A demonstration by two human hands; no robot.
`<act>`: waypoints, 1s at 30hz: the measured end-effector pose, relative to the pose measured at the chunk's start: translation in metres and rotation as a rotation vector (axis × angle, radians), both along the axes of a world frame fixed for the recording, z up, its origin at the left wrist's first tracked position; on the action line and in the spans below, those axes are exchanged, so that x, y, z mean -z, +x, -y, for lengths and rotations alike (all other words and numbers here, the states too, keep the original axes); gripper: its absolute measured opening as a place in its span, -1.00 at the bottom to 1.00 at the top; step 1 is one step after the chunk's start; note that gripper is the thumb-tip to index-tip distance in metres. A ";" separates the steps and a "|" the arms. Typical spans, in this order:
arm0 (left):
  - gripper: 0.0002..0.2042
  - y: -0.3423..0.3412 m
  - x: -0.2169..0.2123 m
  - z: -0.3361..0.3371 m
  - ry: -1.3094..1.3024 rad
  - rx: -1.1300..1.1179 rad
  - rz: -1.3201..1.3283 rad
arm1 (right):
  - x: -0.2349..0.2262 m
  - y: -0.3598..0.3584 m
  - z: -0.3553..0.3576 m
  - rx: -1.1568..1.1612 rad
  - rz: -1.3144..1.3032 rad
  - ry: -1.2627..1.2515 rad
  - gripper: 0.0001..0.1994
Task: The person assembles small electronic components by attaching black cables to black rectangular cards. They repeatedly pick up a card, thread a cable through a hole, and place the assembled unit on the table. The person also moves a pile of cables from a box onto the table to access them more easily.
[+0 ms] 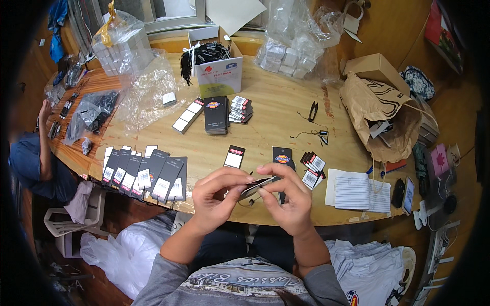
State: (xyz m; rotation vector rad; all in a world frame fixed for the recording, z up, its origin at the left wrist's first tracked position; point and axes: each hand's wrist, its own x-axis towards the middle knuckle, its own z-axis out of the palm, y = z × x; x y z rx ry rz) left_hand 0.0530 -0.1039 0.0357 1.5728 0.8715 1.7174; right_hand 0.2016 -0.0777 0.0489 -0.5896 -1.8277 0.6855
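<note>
My left hand (218, 195) and my right hand (290, 204) meet above the near table edge, both pinching thin card hang tags (260, 182) seen nearly edge-on. A dark cord end (250, 202) dangles below them. Just beyond my fingers lie a small white-and-black tag (234, 157) and a large black hang tag (282, 155), partly covered by my right hand. Small barcode tags (313, 171) are fanned out right of that hand. To the left, several black hang tags with white barcode tags (144, 176) overlap in a row.
Farther back stand a stack of black tags (216, 116), small tag piles (240, 110) and a box of black cords (219, 79). Black thread snips (313, 111), a notebook (357, 190) and a paper bag (375, 109) lie right. Another person (38, 163) sits at left.
</note>
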 end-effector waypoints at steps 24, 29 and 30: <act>-0.76 -0.003 -0.016 0.001 0.569 -0.102 -0.492 | 0.004 -0.002 0.008 0.062 -0.107 0.028 -0.86; -0.76 -0.005 -0.015 0.004 0.493 -0.070 -0.476 | 0.006 -0.005 0.008 0.046 -0.144 0.009 -0.88; -0.76 -0.006 -0.015 0.004 0.472 -0.067 -0.475 | 0.007 -0.005 0.008 0.057 -0.128 0.030 -0.88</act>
